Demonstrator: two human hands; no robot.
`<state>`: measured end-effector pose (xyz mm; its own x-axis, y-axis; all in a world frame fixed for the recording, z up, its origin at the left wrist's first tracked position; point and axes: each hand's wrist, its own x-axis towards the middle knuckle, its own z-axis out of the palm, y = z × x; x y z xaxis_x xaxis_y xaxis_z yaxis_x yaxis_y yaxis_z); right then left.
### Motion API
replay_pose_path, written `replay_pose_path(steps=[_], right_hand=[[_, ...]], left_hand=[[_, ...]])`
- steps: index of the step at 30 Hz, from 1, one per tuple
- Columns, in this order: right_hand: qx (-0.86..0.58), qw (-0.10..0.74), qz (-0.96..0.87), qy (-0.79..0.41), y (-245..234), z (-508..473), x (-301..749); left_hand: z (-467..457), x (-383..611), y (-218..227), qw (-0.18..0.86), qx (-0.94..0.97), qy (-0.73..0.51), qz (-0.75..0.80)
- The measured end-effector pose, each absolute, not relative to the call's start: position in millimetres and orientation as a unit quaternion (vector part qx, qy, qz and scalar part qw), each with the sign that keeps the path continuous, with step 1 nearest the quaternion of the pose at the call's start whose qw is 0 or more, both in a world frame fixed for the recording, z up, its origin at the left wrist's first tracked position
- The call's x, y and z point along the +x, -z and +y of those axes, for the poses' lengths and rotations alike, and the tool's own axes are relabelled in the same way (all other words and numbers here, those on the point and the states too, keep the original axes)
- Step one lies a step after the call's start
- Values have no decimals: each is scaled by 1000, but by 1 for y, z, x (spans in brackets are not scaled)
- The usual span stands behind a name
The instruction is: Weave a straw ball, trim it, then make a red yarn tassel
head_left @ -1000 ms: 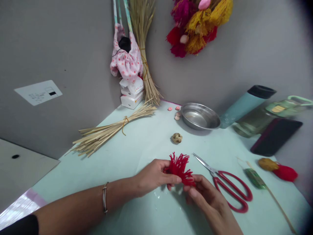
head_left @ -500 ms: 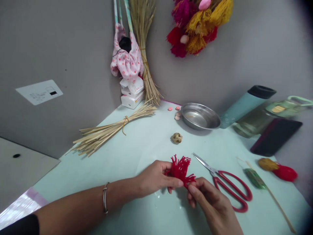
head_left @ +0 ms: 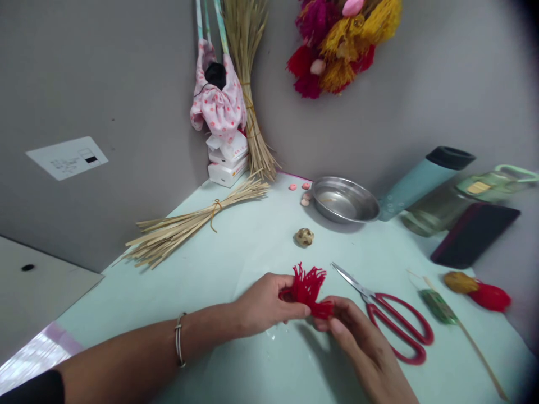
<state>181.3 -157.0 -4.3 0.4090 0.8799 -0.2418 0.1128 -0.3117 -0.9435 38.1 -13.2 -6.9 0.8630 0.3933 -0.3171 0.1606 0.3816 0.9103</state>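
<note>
A red yarn tassel [head_left: 309,285] with frayed, spread ends is held low over the table between both hands. My left hand [head_left: 263,303] is closed, pinching the tassel's left and lower side between thumb and fingers. My right hand [head_left: 357,336] has its thumb and fingertips closed at the tassel's lower right strands; the exact grip is partly hidden. Right of the tassel lie scissors [head_left: 379,314] with red handles, blades pointing up and left. Beyond the hands rests a small woven straw ball [head_left: 304,237].
A straw bundle [head_left: 197,221] lies at left. Behind stand a steel bowl [head_left: 345,200], small pink pieces [head_left: 292,187], a teal tumbler [head_left: 425,182], a green bottle [head_left: 438,207] and a phone [head_left: 475,234]. Green thread [head_left: 438,306] on a stick and yellow-red yarn [head_left: 480,292] lie right.
The tassel has shifted slightly left, and its lower right strands now bunch at my right fingertips. My right fingers have moved up a little. The scissors and other items stay put.
</note>
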Motion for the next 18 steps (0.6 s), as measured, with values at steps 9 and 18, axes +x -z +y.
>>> replay_pose_path(steps=[9,18], right_hand=[[-650,517,-302,-469,1,-155,173],[-642,543,-253,-479,0,-152,177]], left_hand=[[-19,40,12,828,518,-82,199],[-13,41,11,845,502,-81,167]])
